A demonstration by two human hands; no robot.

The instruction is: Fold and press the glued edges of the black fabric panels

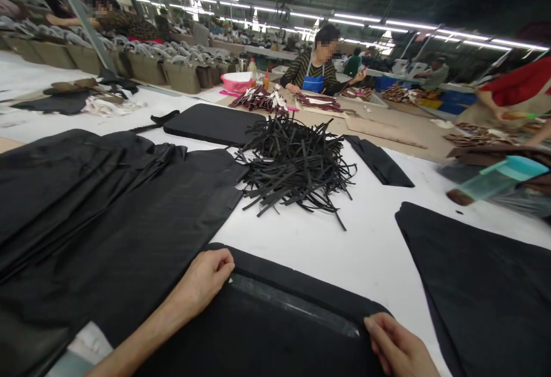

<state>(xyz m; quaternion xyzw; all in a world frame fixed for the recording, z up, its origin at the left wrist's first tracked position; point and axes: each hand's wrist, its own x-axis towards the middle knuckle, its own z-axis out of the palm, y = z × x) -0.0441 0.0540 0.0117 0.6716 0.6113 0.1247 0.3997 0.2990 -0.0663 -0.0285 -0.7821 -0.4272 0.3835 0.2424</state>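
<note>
A flat black panel with rounded corners lies in front of me on the white table. A clear, shiny strip like tape runs along it, just below its far edge. My left hand is closed at the panel's far left corner, near the strip's left end, with the fingertips curled out of sight. At the far right corner my right hand pinches the panel's edge between thumb and fingers, close to the strip's other end.
Narrow black strips form a loose heap ahead. Black sheets spread on the left, and folded black pieces lie right. A teal-lidded bottle is at the right. Across the table a person in a blue apron works.
</note>
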